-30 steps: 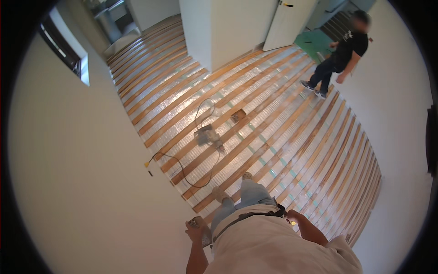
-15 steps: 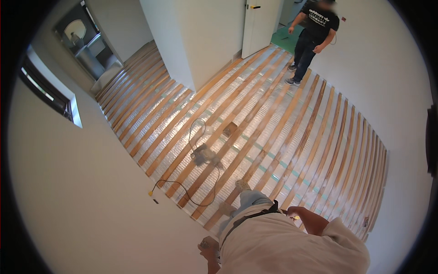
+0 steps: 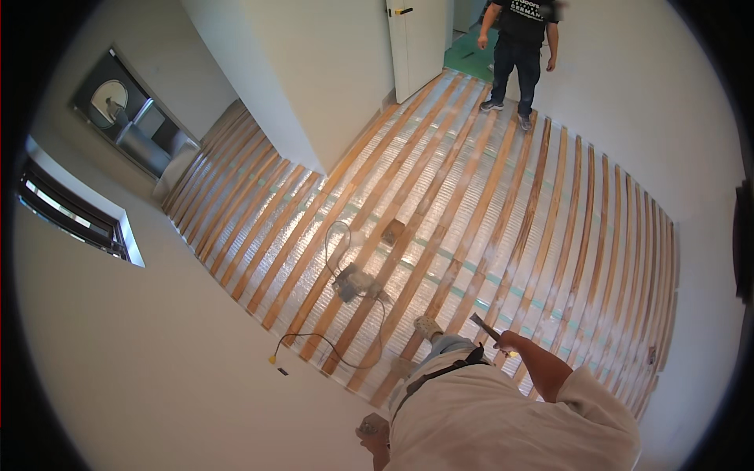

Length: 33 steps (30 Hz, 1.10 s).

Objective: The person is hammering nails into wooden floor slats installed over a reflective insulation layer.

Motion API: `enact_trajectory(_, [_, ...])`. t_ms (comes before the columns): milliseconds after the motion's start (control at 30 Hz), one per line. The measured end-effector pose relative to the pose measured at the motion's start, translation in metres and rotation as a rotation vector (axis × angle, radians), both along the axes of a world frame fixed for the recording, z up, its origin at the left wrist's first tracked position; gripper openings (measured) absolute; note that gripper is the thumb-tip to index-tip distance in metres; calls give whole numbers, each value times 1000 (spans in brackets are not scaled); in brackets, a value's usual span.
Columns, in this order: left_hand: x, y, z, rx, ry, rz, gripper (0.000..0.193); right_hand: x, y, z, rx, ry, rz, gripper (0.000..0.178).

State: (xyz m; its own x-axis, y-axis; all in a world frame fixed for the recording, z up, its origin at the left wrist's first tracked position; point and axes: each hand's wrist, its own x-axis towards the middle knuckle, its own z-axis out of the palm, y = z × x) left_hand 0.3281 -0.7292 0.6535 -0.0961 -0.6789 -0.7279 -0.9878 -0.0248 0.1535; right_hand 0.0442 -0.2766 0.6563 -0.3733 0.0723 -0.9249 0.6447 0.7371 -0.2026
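Observation:
My right hand [image 3: 512, 345], at the waist on the right side, is closed around a narrow dark hand tool [image 3: 485, 326]. Its flat end points out over the floor battens; its exact kind does not show. Low beside the wall, my left hand [image 3: 377, 439] is curled around a roundish greyish thing [image 3: 369, 424], too small and blurred to name. Wooden battens [image 3: 408, 306] run in rows across the floor, with shiny silver foil [image 3: 408, 255] between them. One of my shoes [image 3: 426, 326] rests among the battens.
A corded power tool [image 3: 353, 284] lies ahead, its dark cord [image 3: 322, 337] looping to a yellow plug [image 3: 272, 359] near the left wall. Beyond it sits a small brown box [image 3: 393, 231]. A person [image 3: 515, 63] in dark clothes stands near the open white door [image 3: 416, 47].
The dark tool in my right hand has come into view beyond the waist. The person at the back has turned and shifted their feet. My view has swung slightly.

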Motion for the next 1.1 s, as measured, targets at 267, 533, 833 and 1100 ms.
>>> enact_trajectory(267, [-23, 9, 21, -148, 95, -45, 112, 32, 33, -19, -18, -107, 5, 29])
enact_trajectory(533, [-9, 32, 40, -125, 127, -2, 117, 23, 18, 43, 54, -234, 304, 35])
enact_trajectory(833, [-3, 65, 75, -111, 14, 106, 115, -11, 55, -20, -72, -239, 147, 27])
enact_trajectory(1100, [-18, 93, 115, -149, -67, 171, 114, -112, 29, -40, -37, -130, 165, 22])
